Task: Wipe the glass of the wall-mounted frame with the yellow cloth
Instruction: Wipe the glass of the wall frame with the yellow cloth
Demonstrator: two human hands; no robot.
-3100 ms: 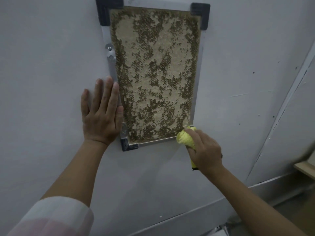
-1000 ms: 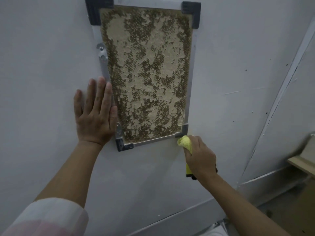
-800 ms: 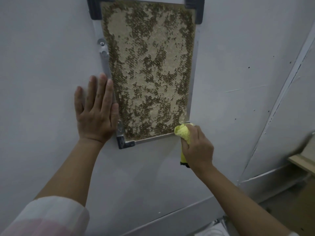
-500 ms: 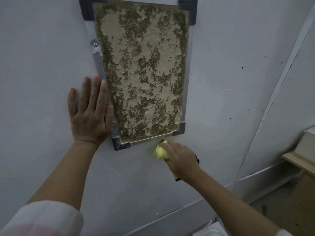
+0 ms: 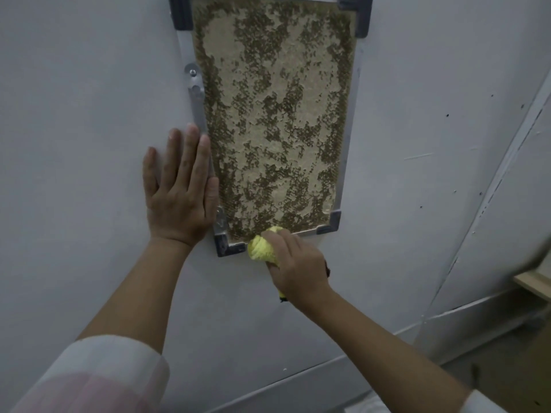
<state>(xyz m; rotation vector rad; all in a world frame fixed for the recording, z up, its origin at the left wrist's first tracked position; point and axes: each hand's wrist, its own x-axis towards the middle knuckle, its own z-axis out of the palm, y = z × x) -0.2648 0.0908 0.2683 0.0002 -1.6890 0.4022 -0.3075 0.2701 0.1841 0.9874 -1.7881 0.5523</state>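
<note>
A tall wall-mounted frame (image 5: 347,138) with a silver rim and dark corner caps holds glass over a speckled gold-brown picture; its top edge is cut off. My left hand (image 5: 179,189) lies flat with straight fingers on the wall, touching the frame's left rim near the bottom. My right hand (image 5: 293,263) grips a bunched yellow cloth (image 5: 262,248) and presses it against the frame's bottom rim, just right of the bottom-left corner cap. A dark-edged tail of the cloth hangs below my wrist.
The grey wall (image 5: 89,114) carries small dark marks and a slanted panel seam (image 5: 489,189) at the right. A wooden shelf edge (image 5: 533,283) juts in at the far right. A baseboard strip (image 5: 298,380) runs along the bottom of the wall.
My right hand with the cloth has slid left along the frame's bottom rim, from the bottom-right corner to near the bottom-left corner. My left hand has stayed flat by the frame.
</note>
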